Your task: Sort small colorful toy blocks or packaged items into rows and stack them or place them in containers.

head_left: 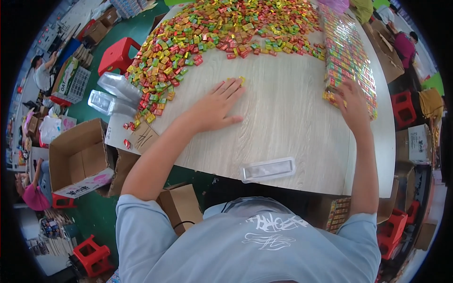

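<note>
My left hand (218,107) lies nearly flat on the pale table (278,113), fingers stretched out. A small yellow-wrapped candy (242,80) shows at its fingertips. My right hand (353,104) is at the near left edge of a long stack of clear trays (347,52) filled with colourful wrapped candies. Its fingers are bent around a filled candy tray (329,97) there; the palm hides part of the grip. An empty clear plastic tray (269,169) rests near the table's front edge.
A big heap of loose wrapped candies (212,28) spreads over the table's far and left parts. Nested clear trays (113,92) stand at the left edge beside a cardboard piece (144,137). An open carton (82,153) and a red stool (117,54) flank the table.
</note>
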Demonstrator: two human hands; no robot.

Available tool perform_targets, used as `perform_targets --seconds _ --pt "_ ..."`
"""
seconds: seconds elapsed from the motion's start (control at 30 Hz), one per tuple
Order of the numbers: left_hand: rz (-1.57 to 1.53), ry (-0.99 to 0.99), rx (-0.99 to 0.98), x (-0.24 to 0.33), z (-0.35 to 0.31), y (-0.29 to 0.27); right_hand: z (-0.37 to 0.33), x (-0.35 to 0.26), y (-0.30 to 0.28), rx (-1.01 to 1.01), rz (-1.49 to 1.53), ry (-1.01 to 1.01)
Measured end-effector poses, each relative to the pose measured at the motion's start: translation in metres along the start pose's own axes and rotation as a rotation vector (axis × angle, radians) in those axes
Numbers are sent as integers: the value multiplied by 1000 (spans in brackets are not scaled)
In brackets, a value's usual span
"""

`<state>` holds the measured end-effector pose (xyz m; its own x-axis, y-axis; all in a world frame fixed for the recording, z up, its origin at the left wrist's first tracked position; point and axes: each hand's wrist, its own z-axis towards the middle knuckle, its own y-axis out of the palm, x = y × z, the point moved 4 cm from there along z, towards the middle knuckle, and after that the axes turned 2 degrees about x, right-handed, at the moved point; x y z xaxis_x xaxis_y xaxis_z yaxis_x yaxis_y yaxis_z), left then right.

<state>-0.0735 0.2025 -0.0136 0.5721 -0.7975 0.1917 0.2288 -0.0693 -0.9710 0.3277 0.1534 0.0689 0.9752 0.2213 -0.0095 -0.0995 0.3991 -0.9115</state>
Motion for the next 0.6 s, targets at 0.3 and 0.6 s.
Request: perform_targets --seconds 0.3,0.6 --pt "-9 -107 -55 36 -81 -18 154 -132 131 10 55 -375" --pt "-48 -185 -46 42 -110 -28 138 -141 150 -145 -32 -315"
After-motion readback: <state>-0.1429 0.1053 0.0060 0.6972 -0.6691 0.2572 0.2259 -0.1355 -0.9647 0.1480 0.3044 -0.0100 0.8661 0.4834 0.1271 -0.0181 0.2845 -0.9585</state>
